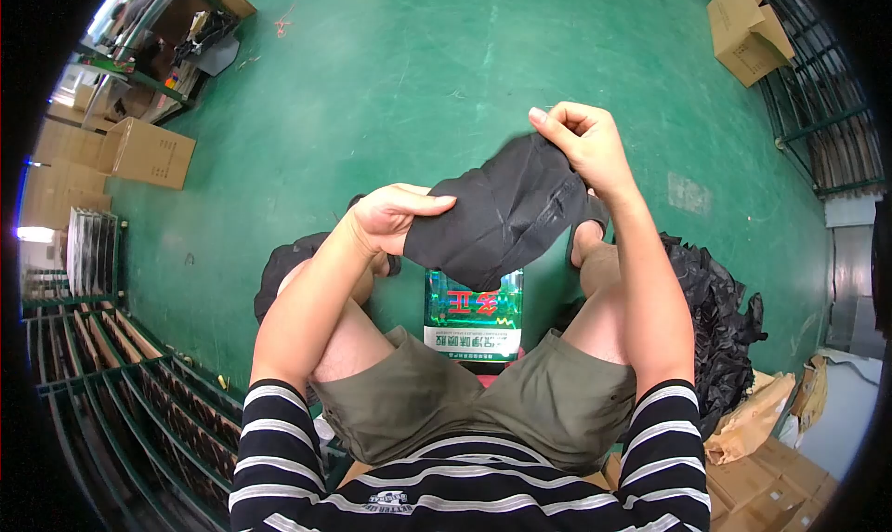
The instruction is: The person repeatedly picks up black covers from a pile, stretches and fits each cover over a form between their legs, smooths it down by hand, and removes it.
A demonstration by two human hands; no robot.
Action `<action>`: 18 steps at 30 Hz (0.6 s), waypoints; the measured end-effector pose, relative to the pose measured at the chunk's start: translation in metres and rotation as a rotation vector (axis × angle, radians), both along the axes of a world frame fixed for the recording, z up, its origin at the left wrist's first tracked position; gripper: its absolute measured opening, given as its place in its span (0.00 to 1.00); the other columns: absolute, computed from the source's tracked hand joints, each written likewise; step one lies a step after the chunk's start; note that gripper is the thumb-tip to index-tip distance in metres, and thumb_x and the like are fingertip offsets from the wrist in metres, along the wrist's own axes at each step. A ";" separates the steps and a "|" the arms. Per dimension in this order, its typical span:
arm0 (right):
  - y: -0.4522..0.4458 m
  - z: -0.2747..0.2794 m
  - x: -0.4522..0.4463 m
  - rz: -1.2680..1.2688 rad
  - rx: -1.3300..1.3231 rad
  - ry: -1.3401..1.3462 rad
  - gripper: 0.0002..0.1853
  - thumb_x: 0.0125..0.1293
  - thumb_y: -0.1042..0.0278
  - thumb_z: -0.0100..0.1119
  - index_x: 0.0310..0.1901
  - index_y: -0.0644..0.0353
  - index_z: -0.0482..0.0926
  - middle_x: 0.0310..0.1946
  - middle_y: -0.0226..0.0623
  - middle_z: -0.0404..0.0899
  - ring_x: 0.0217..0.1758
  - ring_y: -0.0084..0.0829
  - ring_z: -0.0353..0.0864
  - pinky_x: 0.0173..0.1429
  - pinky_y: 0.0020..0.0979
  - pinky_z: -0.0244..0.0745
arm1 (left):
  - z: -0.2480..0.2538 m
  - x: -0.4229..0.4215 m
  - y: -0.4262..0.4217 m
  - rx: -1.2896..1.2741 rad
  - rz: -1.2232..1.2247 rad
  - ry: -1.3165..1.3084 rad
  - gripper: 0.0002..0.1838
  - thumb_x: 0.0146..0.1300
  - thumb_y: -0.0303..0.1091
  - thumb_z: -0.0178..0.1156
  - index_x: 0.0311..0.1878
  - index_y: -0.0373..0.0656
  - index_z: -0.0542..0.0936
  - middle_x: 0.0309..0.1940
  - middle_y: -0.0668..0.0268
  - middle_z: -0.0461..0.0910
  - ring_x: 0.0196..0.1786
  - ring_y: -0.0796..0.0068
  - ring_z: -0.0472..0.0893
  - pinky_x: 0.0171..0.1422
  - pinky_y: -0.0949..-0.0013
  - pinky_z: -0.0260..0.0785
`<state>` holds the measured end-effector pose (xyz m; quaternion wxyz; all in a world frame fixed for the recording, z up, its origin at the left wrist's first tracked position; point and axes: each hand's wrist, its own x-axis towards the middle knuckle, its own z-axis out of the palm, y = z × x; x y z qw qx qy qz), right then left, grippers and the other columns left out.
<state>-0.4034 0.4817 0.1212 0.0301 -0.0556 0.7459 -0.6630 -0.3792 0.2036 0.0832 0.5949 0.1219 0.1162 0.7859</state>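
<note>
A piece of black fabric [502, 211] is stretched between my two hands, above the green floor and in front of my knees. My left hand [395, 218] grips its left end, thumb on top and fingers underneath. At the upper right end my right hand [587, 144] pinches the fabric's edge, with the fingers curled. Below the fabric, between my legs, is a green and white tin [472, 332] with red lettering; the fabric covers part of its top.
A heap of black material [720, 328] lies to the right, a smaller dark pile [279, 272] by my left knee. Cardboard boxes [153, 153] stand at left, upper right [743, 35] and lower right [771, 486]. Metal racks [121, 411] line the left side.
</note>
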 end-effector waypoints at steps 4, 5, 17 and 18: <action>-0.009 -0.001 0.004 -0.083 -0.150 0.210 0.15 0.69 0.60 0.59 0.41 0.66 0.82 0.37 0.30 0.82 0.43 0.19 0.77 0.51 0.24 0.70 | 0.010 0.000 0.005 -0.061 0.094 -0.132 0.26 0.75 0.37 0.38 0.68 0.26 0.60 0.65 0.43 0.67 0.66 0.51 0.70 0.73 0.52 0.60; -0.012 0.000 0.007 -0.100 -0.196 0.285 0.14 0.71 0.63 0.54 0.42 0.65 0.83 0.43 0.32 0.81 0.49 0.23 0.76 0.57 0.26 0.68 | 0.013 -0.001 0.005 -0.015 0.107 -0.132 0.26 0.75 0.37 0.37 0.68 0.26 0.60 0.65 0.43 0.67 0.66 0.51 0.70 0.73 0.51 0.60; -0.006 -0.019 0.009 0.621 -0.439 -0.258 0.33 0.71 0.40 0.44 0.59 0.65 0.74 0.50 0.39 0.81 0.52 0.27 0.78 0.60 0.28 0.68 | 0.008 0.002 -0.003 -0.037 0.140 -0.218 0.26 0.74 0.36 0.37 0.66 0.23 0.60 0.62 0.38 0.68 0.63 0.45 0.72 0.70 0.48 0.64; -0.004 -0.009 0.009 0.682 -0.385 -0.309 0.29 0.70 0.42 0.47 0.53 0.64 0.79 0.42 0.33 0.82 0.44 0.22 0.79 0.53 0.24 0.70 | 0.008 0.001 -0.007 0.008 0.115 -0.186 0.26 0.74 0.35 0.37 0.66 0.22 0.60 0.62 0.37 0.68 0.64 0.45 0.72 0.70 0.48 0.64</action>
